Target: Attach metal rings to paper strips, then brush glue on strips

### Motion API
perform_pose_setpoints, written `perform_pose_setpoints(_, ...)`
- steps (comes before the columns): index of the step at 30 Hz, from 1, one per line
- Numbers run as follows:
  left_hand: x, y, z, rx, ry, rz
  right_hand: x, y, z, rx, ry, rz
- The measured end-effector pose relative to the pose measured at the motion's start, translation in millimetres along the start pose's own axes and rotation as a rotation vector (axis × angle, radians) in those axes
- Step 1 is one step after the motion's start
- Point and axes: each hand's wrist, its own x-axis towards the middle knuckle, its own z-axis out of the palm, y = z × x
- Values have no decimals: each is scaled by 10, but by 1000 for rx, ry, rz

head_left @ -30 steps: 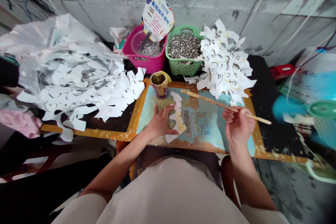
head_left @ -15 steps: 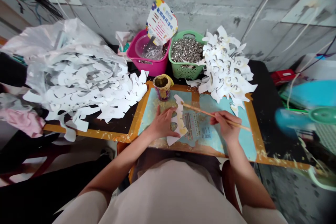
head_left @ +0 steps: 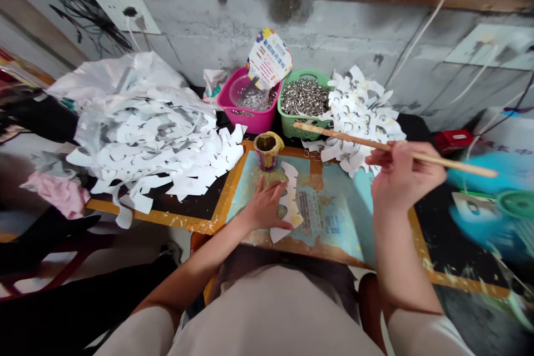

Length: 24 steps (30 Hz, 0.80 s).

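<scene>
My left hand (head_left: 265,208) lies with spread fingers over a white cut-out piece (head_left: 292,192), pressing it flat on the blue, stained work sheet (head_left: 348,228). The piece has notched edges, holes and yellowish smears. Raised to the right, my right hand (head_left: 406,172) is closed around a long wooden stick (head_left: 346,137). The stick is held roughly level above the table, and its yellow-stained tip points left, in front of the green basket. A small cup (head_left: 266,160) with a yellow, crusted rim stands just beyond my left hand; its inside looks dark brownish.
A pink basket (head_left: 246,122) and a green basket (head_left: 297,127) of metal rings stand by the wall. White cut-outs (head_left: 167,161) spill from a plastic bag (head_left: 125,75) at left; more pieces (head_left: 361,117), some with rings, are heaped right. A pink cloth (head_left: 62,194) hangs far left.
My right hand has lifted the stick off the white piece, up and to the right. My left hand stays on the piece. The view has tilted upward.
</scene>
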Motion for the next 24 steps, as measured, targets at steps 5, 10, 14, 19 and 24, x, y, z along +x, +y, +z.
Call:
perform_pose_setpoints(5, -18, 63, 56, -39, 162, 29, 103, -71, 592, -137, -513, -19)
perform_pose_setpoints(10, 157, -49, -40, -25, 785, -417, 30, 118, 1044, -313, -831, -160)
perform_pose_setpoints(14, 455, -344, -293, -104, 694, -507, -59, 245, 1264, -419, -932, -333)
perform_pose_setpoints(19, 538, -498, -280, -134, 672, -411, -163, 303, 1284, -447, -1037, -395)
perform_pose_setpoints(24, 441, -431, -211, -22, 767, -306, -200, 143, 1056, -366, -965, -267)
